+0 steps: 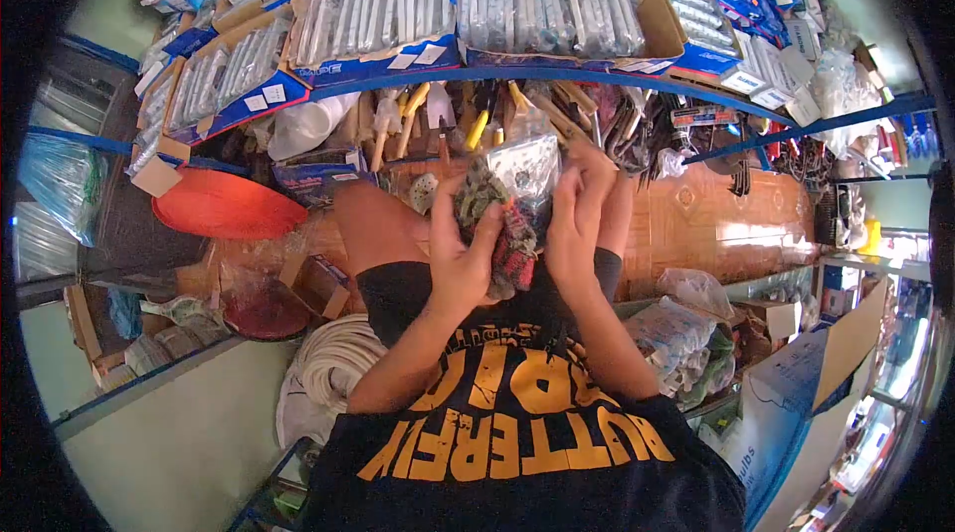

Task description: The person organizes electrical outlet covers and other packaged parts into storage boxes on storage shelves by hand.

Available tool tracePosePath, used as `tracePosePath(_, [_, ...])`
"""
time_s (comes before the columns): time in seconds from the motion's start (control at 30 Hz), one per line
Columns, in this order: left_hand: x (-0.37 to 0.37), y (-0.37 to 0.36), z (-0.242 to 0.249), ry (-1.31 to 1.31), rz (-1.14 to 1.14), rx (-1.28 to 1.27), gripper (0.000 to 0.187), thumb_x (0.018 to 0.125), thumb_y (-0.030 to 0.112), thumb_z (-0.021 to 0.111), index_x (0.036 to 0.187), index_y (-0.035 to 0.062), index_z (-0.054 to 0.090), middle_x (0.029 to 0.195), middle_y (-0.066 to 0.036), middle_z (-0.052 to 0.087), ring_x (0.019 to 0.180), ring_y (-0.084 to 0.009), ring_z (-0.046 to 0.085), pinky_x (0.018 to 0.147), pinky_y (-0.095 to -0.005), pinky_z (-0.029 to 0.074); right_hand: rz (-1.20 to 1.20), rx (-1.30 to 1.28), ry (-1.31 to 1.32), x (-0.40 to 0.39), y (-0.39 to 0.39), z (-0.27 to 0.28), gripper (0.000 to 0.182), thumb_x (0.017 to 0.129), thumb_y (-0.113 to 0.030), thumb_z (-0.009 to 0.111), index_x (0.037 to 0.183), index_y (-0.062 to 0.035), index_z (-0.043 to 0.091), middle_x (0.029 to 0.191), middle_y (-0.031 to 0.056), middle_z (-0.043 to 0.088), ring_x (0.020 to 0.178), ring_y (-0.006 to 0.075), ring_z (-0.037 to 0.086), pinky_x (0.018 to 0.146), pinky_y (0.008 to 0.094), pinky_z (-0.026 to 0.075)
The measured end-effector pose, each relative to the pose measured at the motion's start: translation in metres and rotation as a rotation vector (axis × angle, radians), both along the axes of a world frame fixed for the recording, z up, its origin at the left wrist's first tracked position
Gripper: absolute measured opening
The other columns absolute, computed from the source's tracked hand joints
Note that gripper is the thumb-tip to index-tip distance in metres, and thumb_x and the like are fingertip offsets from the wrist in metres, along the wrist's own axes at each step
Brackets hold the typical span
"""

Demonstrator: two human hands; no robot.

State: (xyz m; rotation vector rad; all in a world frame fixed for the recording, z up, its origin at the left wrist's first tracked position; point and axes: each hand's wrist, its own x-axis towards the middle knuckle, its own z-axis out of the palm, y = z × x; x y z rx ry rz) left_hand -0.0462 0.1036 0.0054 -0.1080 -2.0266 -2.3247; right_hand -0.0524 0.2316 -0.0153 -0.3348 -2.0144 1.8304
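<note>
A crumpled cloth [515, 249], grey-green with red patches, is bunched in my left hand [460, 259], the thumb pressed over it. Behind and against the cloth is a shiny silver-grey flat object [524, 171], held up in front of my lap. My right hand [577, 209] is closed around the right edge of that object, its fingers partly hidden behind it. The lower part of the object is covered by the cloth.
Boxes of wrapped metal pieces [373, 10] fill the blue shelf [398, 82] ahead. Tools with handles [479, 124] lie beneath it. A red basin [229, 204] is at the left, a coiled white hose [333, 358] lower left, and a large carton [796, 403] lower right.
</note>
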Motion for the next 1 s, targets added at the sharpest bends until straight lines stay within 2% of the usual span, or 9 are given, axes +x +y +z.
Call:
tracePosePath(0.07, [0.004,0.001,0.0,0.007,0.045,0.027,0.031,0.09,0.005,0.056,0.117,-0.0011,0.043,0.101,-0.007,0.057,0.092,-0.0134,0.054,0.083,-0.0269,0.044,0.243,0.217,0.04,0.002,0.005,-0.005,0.043,0.101,-0.025,0.029,0.135,0.0004,0.037,0.124,0.0122,0.049,0.104,0.0179,0.05,0.091,0.0279,0.039])
tracePosePath(0.13, [0.004,-0.003,-0.011,0.146,-0.002,-0.048,0.03,0.09,0.006,0.056,0.117,-0.001,0.044,0.103,-0.01,0.056,0.093,-0.0163,0.054,0.084,-0.0283,0.043,0.31,0.098,0.076,0.006,-0.002,-0.01,0.051,0.102,-0.037,0.027,0.136,-0.0002,0.036,0.122,0.0117,0.052,0.105,0.0179,0.051,0.091,0.0286,0.04])
tracePosePath(0.23, [0.003,-0.005,-0.004,0.383,-0.095,-0.372,0.035,0.082,0.004,0.058,0.115,-0.0006,0.05,0.111,-0.016,0.052,0.1,-0.0306,0.051,0.09,-0.0392,0.04,0.361,-0.875,-0.225,0.006,-0.004,0.007,0.072,0.095,-0.061,0.025,0.132,-0.0014,0.042,0.117,0.0108,0.057,0.103,0.0195,0.056,0.087,0.0317,0.047])
tracePosePath(0.37, [0.003,0.0,0.001,0.643,-0.173,-0.724,0.046,0.075,0.008,0.06,0.121,0.0038,0.052,0.121,-0.016,0.048,0.108,-0.0402,0.045,0.096,-0.0495,0.035,0.369,-1.034,-0.116,0.002,0.002,0.03,0.071,0.094,-0.063,0.023,0.131,-0.0061,0.044,0.113,0.0086,0.058,0.094,0.0188,0.06,0.081,0.0304,0.05])
tracePosePath(0.57, [-0.031,-0.005,0.003,0.532,-0.125,-0.832,0.059,0.085,0.01,0.05,0.14,-0.0031,0.031,0.145,-0.021,0.03,0.135,-0.0429,0.024,0.111,-0.0516,0.016,0.325,-0.968,-0.182,0.018,-0.004,0.007,0.06,0.099,-0.052,0.024,0.134,-0.0067,0.041,0.119,0.0078,0.056,0.102,0.0198,0.057,0.088,0.0319,0.047])
tracePosePath(0.73, [-0.008,0.011,0.009,0.565,-0.237,-0.756,0.064,0.085,0.018,0.054,0.14,-0.0048,0.03,0.145,-0.023,0.03,0.136,-0.0395,0.026,0.112,-0.0501,0.017,0.331,-0.968,-0.068,0.015,0.003,0.012,0.05,0.1,-0.039,0.029,0.138,-0.0079,0.037,0.133,0.0122,0.048,0.122,0.023,0.048,0.102,0.0352,0.039])
tracePosePath(0.8, [0.009,0.016,0.009,0.646,-0.424,-0.891,0.067,0.084,0.021,0.056,0.14,-0.0039,0.03,0.145,-0.022,0.031,0.135,-0.0364,0.029,0.112,-0.0491,0.017,0.306,-1.043,-0.068,0.02,0.022,-0.041,0.048,0.1,-0.036,0.031,0.138,-0.0081,0.038,0.136,0.0132,0.046,0.126,0.0236,0.045,0.103,0.0363,0.038])
tracePosePath(0.87, [0.012,0.016,0.005,0.697,-0.451,-0.912,0.069,0.082,0.021,0.056,0.141,-0.0031,0.029,0.145,-0.023,0.031,0.134,-0.0383,0.03,0.111,-0.0501,0.018,0.621,-1.2,0.257,0.025,0.029,-0.06,0.048,0.099,-0.037,0.032,0.137,-0.0084,0.039,0.134,0.0127,0.047,0.121,0.0234,0.048,0.102,0.037,0.04])
tracePosePath(1.0, [-0.021,0.007,0.013,0.559,-0.445,-0.959,0.064,0.086,0.02,0.053,0.14,-0.0048,0.028,0.141,-0.024,0.035,0.131,-0.0383,0.033,0.111,-0.0496,0.02,0.252,-0.894,-0.142,0.017,0.007,-0.003,0.05,0.098,-0.043,0.035,0.134,-0.0086,0.042,0.124,0.0093,0.053,0.108,0.0194,0.055,0.09,0.0348,0.047])
